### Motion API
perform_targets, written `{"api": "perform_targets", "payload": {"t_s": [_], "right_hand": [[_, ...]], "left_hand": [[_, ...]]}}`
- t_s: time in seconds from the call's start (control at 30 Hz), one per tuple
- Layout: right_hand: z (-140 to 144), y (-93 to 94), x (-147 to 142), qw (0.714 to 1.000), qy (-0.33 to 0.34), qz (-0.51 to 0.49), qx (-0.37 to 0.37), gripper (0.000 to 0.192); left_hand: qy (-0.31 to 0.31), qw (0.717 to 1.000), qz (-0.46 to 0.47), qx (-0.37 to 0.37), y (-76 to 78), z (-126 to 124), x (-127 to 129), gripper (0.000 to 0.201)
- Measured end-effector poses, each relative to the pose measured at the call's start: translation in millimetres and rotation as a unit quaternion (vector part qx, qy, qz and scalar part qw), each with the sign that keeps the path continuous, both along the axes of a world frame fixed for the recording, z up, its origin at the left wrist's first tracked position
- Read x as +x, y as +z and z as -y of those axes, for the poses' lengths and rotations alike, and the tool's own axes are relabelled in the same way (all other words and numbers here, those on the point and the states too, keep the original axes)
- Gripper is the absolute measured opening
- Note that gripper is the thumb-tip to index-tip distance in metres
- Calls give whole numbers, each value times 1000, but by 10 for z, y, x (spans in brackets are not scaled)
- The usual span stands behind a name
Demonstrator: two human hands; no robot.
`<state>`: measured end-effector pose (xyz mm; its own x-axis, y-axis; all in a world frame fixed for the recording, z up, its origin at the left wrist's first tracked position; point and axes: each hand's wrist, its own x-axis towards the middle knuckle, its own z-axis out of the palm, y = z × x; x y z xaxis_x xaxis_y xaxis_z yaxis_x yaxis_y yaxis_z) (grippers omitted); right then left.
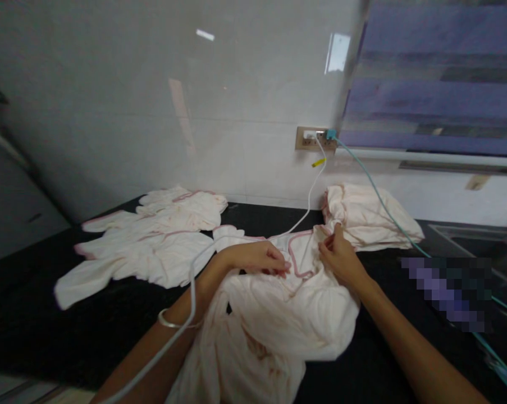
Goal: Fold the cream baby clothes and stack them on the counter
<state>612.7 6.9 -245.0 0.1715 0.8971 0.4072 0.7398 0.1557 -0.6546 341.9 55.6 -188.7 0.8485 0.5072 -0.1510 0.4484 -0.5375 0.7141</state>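
Note:
A pale pink garment with darker pink trim (274, 314) lies bunched on the black countertop (34, 303) in front of me. My left hand (259, 258) rests on its upper edge, fingers pinching the cloth near the pink-trimmed neckline. My right hand (339, 252) grips the same garment at the other side of the neckline, fingers closed on the fabric. A silver bangle (173, 322) sits on my left wrist.
Similar pale garments lie spread flat at the left (152, 241) and folded at the back right (366, 216). A white cable (312, 196) and a teal cable (388, 210) run from a wall socket (314, 138) across the counter. A sink (480, 241) is at the right.

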Motion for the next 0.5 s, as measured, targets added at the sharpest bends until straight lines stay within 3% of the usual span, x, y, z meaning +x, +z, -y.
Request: {"api": "perform_targets", "payload": {"t_s": [0.07, 0.13, 0.2, 0.37, 0.5], "right_hand": [[-1, -10, 11, 1000, -21, 4, 1, 31], [2, -11, 17, 999, -41, 1, 11, 28], [5, -6, 21, 998, -52, -5, 24, 21], [-8, -2, 26, 998, -44, 19, 45, 23], [-30, -24, -28, 999, 16, 46, 15, 40]], "left_hand": [[81, 989, -32, 118, -63, -54, 10, 50], [159, 953, -60, 252, -163, -82, 62, 46], [199, 921, -88, 322, -247, -72, 129, 41], [253, 896, -158, 328, -310, -5, 195, 39], [256, 888, -154, 349, -384, 3, 168, 44]]}}
